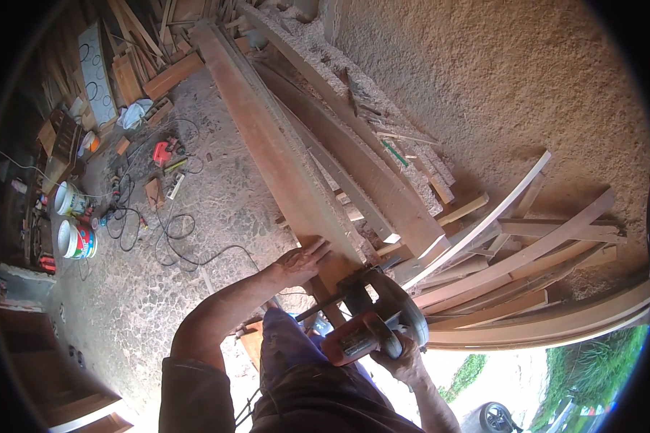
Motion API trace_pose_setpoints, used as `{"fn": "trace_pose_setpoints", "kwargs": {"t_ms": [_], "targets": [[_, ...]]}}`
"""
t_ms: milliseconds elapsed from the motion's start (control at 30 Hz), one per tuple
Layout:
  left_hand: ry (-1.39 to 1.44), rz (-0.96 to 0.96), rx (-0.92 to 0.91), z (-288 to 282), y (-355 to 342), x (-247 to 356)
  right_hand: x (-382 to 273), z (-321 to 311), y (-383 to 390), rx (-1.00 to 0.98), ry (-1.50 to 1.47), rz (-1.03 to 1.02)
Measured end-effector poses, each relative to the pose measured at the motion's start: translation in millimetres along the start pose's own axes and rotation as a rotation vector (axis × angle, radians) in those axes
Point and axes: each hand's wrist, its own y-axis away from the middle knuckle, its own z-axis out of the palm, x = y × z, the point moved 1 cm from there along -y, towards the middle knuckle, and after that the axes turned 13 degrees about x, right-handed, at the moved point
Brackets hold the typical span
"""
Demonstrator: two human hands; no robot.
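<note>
A long reddish-brown board [256, 144] runs from the far top down to me. My left hand [303, 261] lies on its near part with the fingers stretched out, pressing on the surface. My right hand [401, 357] is closed on the handle of a circular saw [361, 335], which has a red motor housing and a grey blade guard and sits at the board's near end. A metal bar from the saw's base [312, 309] reaches left across the board. Part of the saw hides the board's end.
More planks [368, 173] lie along the right, with curved strips [527, 252] beside them by a rough wall [484, 79]. Left on the floor [173, 289] are paint buckets [76, 238], cables [166, 224] and a red tool [162, 151]. Stacked wood [130, 79] stands at the back left.
</note>
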Motion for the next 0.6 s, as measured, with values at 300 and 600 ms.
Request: {"fn": "trace_pose_setpoints", "kwargs": {"t_ms": [300, 600], "targets": [[0.328, 0.059, 0.114, 9, 4, -17, 6, 3, -4, 0.008, 0.154, -0.055], [0.624, -0.3, 0.078, 3, 4, -18, 10, 3, -6, 0.03, 0.118, -0.069]]}}
